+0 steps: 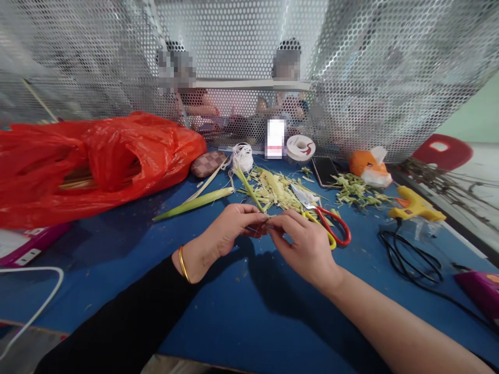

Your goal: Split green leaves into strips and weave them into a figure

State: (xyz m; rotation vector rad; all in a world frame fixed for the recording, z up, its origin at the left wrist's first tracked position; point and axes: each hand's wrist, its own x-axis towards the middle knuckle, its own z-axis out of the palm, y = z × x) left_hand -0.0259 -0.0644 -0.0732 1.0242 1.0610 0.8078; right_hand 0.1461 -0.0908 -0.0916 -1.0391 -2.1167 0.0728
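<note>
Fingers [249, 209] of the left hand [226, 231] pinch the lower end of one green strip [251, 191]; those of the right hand [306, 241] are drawn narrow at the same end, though I cannot tell whether they grip it too. Measured from the fingertips, one pair of scissors [340, 234] lies at three o'clock, one green leaf [195, 203] between nine and ten, one spool [307, 152] at one, one glue gun [415, 203] near three and one red bag [156, 140] at ten. The strip points to eleven o'clock, its long axis running eleven to five. Two heaps of cuttings, at twelve and two, litter the scuffed blue tabletop [226, 317]. Beyond a perforated panel [237, 47] at twelve, two people sit.
</note>
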